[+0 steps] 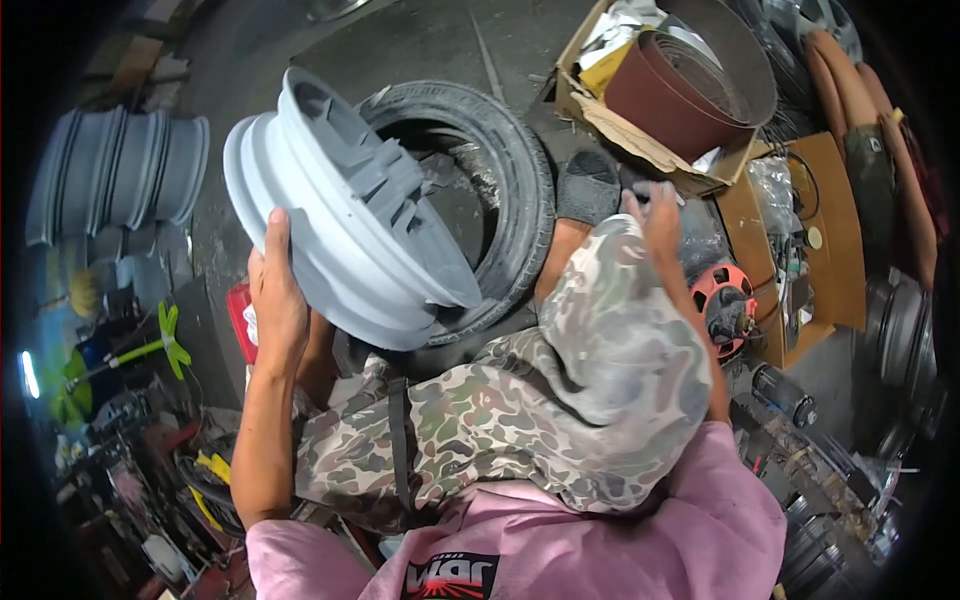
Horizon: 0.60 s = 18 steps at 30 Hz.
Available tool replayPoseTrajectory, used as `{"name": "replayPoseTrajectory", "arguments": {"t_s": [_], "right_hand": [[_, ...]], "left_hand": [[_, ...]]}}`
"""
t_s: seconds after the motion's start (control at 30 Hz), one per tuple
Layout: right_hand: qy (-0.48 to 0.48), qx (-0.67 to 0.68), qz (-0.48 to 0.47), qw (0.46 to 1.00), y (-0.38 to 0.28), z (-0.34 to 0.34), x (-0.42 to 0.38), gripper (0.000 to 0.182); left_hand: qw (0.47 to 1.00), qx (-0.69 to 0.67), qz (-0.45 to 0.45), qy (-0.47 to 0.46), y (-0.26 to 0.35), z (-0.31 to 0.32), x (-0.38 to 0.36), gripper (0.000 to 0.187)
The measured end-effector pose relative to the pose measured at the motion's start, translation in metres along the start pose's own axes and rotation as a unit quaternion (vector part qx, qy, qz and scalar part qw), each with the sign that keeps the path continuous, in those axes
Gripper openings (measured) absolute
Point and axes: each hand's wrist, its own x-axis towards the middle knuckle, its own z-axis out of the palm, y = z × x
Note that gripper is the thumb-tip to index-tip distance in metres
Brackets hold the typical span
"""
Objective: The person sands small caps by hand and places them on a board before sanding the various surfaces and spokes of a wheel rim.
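Note:
A light grey wheel rim [330,230] stands tilted on edge in front of me, its spokes facing right. My left hand [278,295] grips its near left side, the thumb lying along the barrel and the other fingers hidden behind. Under and behind the rim, a black tyre [530,190] lies flat on the floor. My right hand [657,212] is down beyond my right knee, close to the dark slipper [590,188] on my foot. Its fingers look bent but are blurred, and I cannot make out whether anything is in them.
A cardboard box [640,135] with a brown sandpaper roll [670,95] stands at the far right. Nearer are an orange reel [725,305] and an open carton [835,250]. Several grey rims [120,175] are stacked at left, near a green fan [72,390].

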Motion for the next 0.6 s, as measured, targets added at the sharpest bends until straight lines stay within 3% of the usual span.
{"name": "replayPoseTrajectory", "arguments": {"t_s": [0.07,0.1,0.17,0.2,0.27,0.3,0.4,0.47,0.53,0.6], "right_hand": [[-0.120,0.162,-0.018,0.979,-0.077,-0.051,0.025,0.029],[-0.125,0.161,-0.024,0.979,-0.104,-0.065,0.037,0.029],[-0.236,0.121,-0.269,0.926,-0.149,-0.074,0.059,0.027],[-0.238,0.119,-0.277,0.923,-0.164,-0.062,0.068,0.027],[-0.319,0.030,-0.455,0.831,-0.188,-0.030,0.091,0.029],[-0.320,0.027,-0.464,0.825,-0.195,-0.003,0.102,0.029],[-0.334,-0.058,-0.518,0.785,-0.206,0.108,0.107,0.038],[-0.313,-0.129,-0.438,0.833,-0.219,0.177,0.097,0.028],[-0.294,0.069,-0.344,0.889,-0.192,0.263,0.082,0.026],[-0.246,-0.064,-0.179,0.950,-0.183,0.338,0.077,0.026]], "left_hand": [[1.000,0.012,0.000,-0.005,-0.004,-0.004,0.003,0.054],[0.999,-0.019,0.004,-0.025,-0.004,-0.002,0.004,0.054],[0.997,-0.048,0.003,-0.052,0.000,0.000,0.001,0.053],[0.998,-0.054,0.004,-0.044,0.003,-0.003,0.001,0.053],[0.995,-0.025,-0.032,-0.092,0.006,-0.008,0.003,0.052],[0.988,-0.118,-0.040,-0.096,0.002,-0.005,0.003,0.046],[0.986,-0.110,-0.076,-0.102,0.006,-0.009,0.004,0.043],[0.985,-0.110,-0.070,-0.110,0.006,-0.011,0.004,0.042],[0.987,-0.104,-0.013,-0.121,0.002,-0.011,0.004,0.040],[0.984,-0.103,-0.016,-0.148,0.001,-0.011,0.004,0.039]]}}
